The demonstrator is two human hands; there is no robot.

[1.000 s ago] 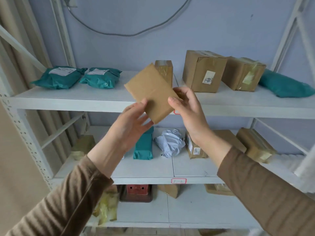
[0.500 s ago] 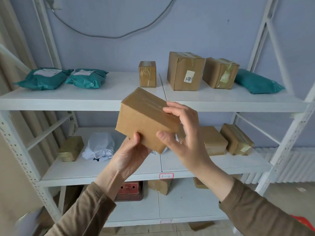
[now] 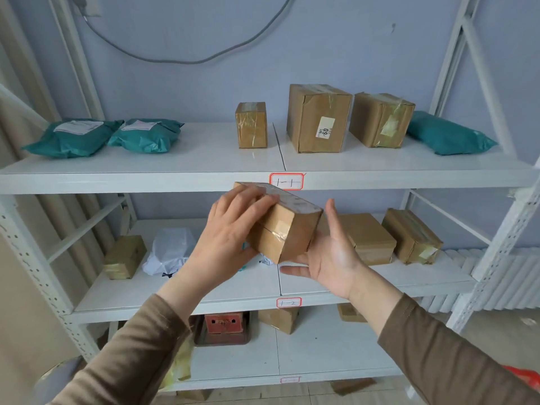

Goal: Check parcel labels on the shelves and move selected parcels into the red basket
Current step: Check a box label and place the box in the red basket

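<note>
Two hands on one taped brown parcel [image 3: 285, 229]: left hand [image 3: 230, 235] clamps over its top, right hand [image 3: 331, 258] spread open, cradling it, before the middle shelf [image 3: 181, 290].

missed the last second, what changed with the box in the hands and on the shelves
The cardboard box was turned over between both hands and came down from top-shelf height to the middle shelf's level. The left hand moved from under it to over its top; the right hand opened, palm up beneath it. The parcels on the shelves stayed put.
</note>
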